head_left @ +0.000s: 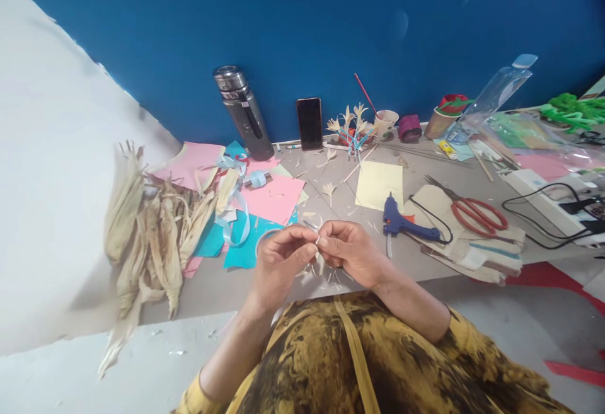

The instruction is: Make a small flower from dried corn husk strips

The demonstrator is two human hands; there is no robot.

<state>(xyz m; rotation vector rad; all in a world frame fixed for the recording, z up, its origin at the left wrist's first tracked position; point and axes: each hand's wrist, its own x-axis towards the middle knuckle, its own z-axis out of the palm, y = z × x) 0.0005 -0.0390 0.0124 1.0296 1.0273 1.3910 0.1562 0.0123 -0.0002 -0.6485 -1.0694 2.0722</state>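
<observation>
Over the table's front edge my left hand and my right hand meet, thumbs and forefingers pinched together on a small pale piece. It looks like a strip of husk, though the fingers hide most of it. Pale scraps lie beneath and around both hands. Just beyond them a single husk flower rests on the table. Farther back stand several husk flowers with blue stems. A blue glue gun lies to the right of my right hand, partly on a work glove.
Dried corn husks and pink paper lie left. Behind are a flask, a phone and a paper cup. Red-handled scissors, a plastic bottle and a power strip lie or lean right.
</observation>
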